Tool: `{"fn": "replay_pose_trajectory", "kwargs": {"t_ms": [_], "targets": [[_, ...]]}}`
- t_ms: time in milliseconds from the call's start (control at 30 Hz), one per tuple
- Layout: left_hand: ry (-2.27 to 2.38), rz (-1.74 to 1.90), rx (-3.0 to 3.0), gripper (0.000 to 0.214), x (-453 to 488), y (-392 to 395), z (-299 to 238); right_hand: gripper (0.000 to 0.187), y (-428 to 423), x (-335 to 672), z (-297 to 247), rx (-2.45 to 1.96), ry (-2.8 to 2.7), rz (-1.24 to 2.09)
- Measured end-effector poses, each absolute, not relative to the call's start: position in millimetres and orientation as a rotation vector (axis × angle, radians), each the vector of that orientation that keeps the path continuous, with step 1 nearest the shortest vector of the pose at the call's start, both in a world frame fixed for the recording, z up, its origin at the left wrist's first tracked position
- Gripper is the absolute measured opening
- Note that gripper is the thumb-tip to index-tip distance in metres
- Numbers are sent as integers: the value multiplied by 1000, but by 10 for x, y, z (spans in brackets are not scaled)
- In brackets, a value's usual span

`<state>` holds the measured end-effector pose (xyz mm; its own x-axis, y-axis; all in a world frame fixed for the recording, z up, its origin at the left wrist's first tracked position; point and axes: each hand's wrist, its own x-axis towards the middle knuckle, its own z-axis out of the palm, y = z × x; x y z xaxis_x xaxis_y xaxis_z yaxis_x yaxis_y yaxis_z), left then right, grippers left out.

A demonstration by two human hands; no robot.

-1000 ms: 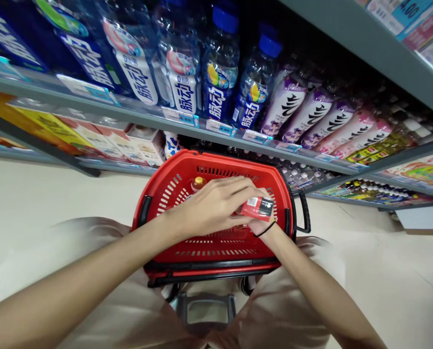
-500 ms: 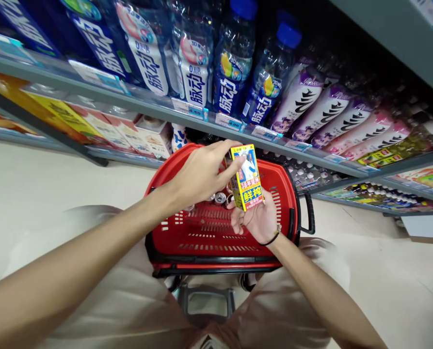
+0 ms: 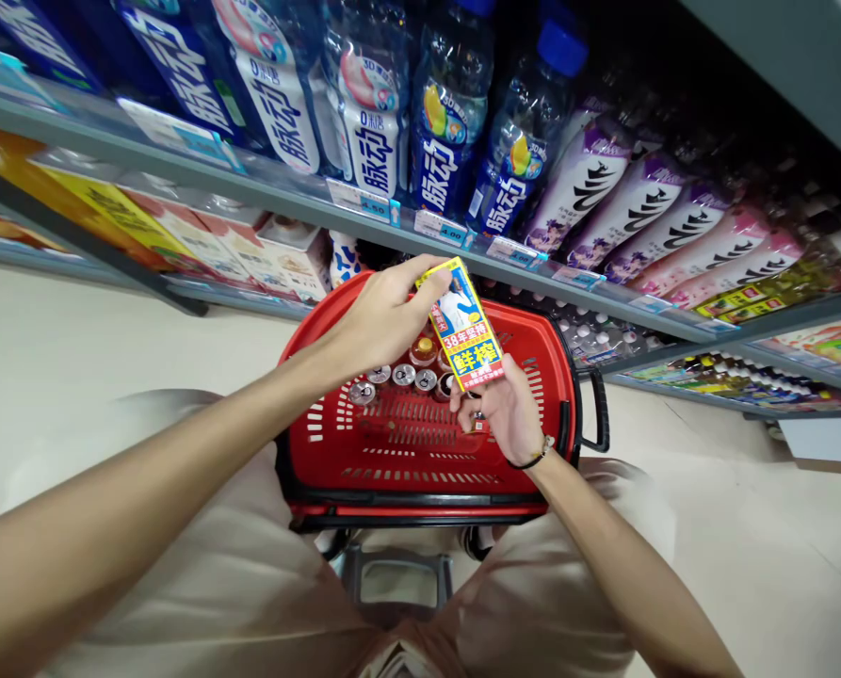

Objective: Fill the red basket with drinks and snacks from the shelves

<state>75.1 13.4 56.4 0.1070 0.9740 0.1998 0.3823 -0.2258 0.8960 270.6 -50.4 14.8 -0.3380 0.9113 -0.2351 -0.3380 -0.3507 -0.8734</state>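
Observation:
Between my hands, above a red shopping basket (image 3: 420, 461), is a yellow and blue drink carton (image 3: 466, 330) with its printed front turned up toward me. My left hand (image 3: 398, 306) is closed on the carton's upper end, thumb across the front. At its lower end my right hand (image 3: 509, 414) grips the bottom corner, thumb at the edge and fingers curled beneath. Below the carton, several drink cans (image 3: 403, 375) stand in the basket with their tops up. Beside them is a bottle with an orange cap (image 3: 424, 347), partly covered by the carton and my left hand.
A shelf edge with price tags (image 3: 363, 202) crosses just beyond the basket. Above it stand blue-capped bottles (image 3: 511, 141) and purple-labelled bottles (image 3: 575, 193). Boxed drinks (image 3: 285, 254) fill the lower shelf at left. A black basket handle (image 3: 596, 410) sticks out at right.
The carton has shifted slightly left and up and tilted, its top leaning left. Both hands keep hold of it. More of the cans and the orange-capped bottle now show.

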Motion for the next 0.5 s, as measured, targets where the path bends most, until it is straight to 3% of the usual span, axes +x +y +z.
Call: {"fn": "replay_pose_trajectory", "kwargs": {"t_ms": [167,500], "targets": [[1300,1194,1682,61,734,144,534,45,-525,2677,62,-1000,-1105,1565],[1214,1228,1653,63,712,129,532,57,-593,2672,-36,-1093,-1271,1278]]}}
